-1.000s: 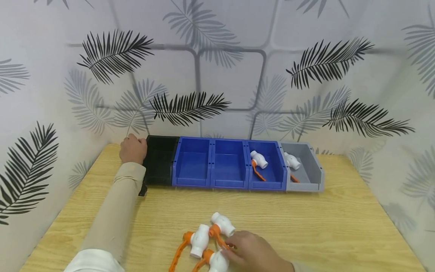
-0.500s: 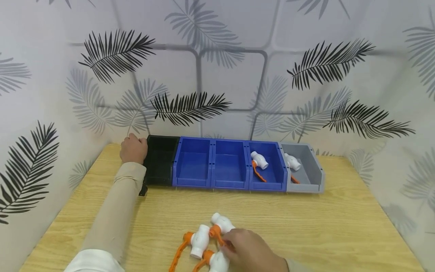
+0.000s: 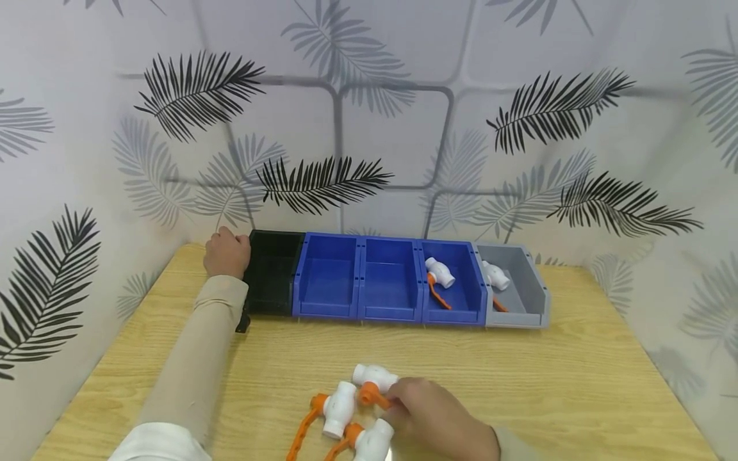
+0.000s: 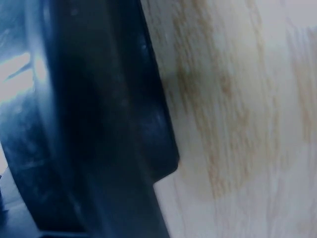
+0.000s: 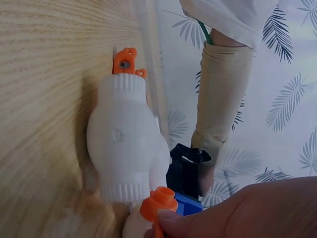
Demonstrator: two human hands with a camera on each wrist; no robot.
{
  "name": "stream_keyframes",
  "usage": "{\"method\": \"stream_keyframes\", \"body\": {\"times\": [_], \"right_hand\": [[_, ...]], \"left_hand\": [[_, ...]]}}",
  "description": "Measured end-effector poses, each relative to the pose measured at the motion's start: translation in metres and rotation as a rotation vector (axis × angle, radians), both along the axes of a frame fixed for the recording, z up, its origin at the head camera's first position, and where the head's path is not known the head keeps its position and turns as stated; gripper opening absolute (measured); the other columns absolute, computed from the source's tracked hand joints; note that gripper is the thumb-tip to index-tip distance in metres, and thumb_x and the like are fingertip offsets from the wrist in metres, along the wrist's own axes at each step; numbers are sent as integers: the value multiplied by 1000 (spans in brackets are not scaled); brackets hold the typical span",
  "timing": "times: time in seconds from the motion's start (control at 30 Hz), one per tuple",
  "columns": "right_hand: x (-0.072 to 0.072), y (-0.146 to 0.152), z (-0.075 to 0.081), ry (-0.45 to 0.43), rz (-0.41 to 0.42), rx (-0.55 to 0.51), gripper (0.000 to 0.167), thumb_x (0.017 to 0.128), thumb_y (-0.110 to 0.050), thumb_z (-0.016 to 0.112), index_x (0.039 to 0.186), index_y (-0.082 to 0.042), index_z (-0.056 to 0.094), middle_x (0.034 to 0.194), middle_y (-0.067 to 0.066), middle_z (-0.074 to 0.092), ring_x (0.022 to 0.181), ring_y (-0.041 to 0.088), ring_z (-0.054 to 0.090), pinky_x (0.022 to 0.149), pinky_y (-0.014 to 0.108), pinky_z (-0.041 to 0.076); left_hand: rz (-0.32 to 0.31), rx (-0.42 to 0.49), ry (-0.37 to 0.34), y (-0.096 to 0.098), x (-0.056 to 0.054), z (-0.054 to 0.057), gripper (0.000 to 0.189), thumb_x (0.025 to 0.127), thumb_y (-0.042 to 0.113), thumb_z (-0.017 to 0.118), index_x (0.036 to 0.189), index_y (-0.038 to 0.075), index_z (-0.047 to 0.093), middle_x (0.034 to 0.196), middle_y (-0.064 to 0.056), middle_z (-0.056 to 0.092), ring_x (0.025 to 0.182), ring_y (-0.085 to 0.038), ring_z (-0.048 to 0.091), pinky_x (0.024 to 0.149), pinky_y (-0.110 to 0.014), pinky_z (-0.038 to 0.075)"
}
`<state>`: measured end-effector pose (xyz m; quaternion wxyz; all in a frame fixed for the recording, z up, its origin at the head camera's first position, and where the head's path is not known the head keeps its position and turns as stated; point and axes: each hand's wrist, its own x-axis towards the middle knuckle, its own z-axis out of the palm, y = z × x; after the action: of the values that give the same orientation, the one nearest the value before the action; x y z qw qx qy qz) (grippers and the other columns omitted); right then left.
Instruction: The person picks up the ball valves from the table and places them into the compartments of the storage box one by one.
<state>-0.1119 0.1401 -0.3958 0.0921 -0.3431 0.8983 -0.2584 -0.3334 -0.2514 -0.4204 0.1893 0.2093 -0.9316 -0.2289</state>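
1. From where I'm standing, the held valve (image 3: 375,376) is showing its white body at the far end of a cluster of 3; I can't tell whether it is touching the table (image 3: 490,358).
2. The person seems to be securing a grasp for a pick-up. The next move is probably calling for a lift that keeps the orange handle (image 3: 373,396) clear of its neighbours.
3. The right hand (image 3: 435,416) is pinching that handle, and the valve's body is lying at the hand's 10 o'clock, just beside the fingers.
4. Around the held valve, the 2nd valve (image 3: 339,410) is lying near at 8 o'clock and the 3rd valve (image 3: 375,440) near at 6.
5. Farther out, the rightmost blue bin (image 3: 455,316) is holding 1 valve at 1 o'clock; the grey bin (image 3: 519,317) is holding 1 at 2.
6. Toward 10 o'clock, the left hand (image 3: 227,254) is resting beside the black bin (image 3: 271,282); I can't tell whether it is gripping the wall.
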Motion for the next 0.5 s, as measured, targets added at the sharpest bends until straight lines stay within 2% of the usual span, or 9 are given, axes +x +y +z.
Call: {"method": "stream_keyframes", "body": {"times": [0.13, 0.3, 0.5], "right_hand": [[-2, 0, 0, 36, -8, 14, 3, 78, -13, 71, 78, -15, 68, 68, -14, 53, 58, 1, 44, 55, 19, 41], [-3, 0, 0, 34, -7, 48, 9, 76, -10, 71, 73, -16, 66, 64, -14, 51, 54, 1, 42, 51, 19, 39], [-4, 0, -2, 28, -24, 56, 7, 77, -11, 72, 75, -16, 68, 67, -14, 56, 56, 0, 45, 51, 20, 41]], "left_hand": [[1, -4, 8, -2, -1, -3, 31, 89, 19, 36, 92, -8, 50, 92, -30, 54, 88, -48, 51, 68, -60, 42], [-5, -7, 7, -4, -3, -6, 31, 90, 19, 36, 92, -8, 50, 92, -29, 54, 88, -47, 51, 67, -60, 42], [-6, -7, 7, -3, -3, -6, 31, 90, 20, 36, 92, -8, 50, 92, -29, 54, 87, -47, 51, 67, -59, 42]]}}
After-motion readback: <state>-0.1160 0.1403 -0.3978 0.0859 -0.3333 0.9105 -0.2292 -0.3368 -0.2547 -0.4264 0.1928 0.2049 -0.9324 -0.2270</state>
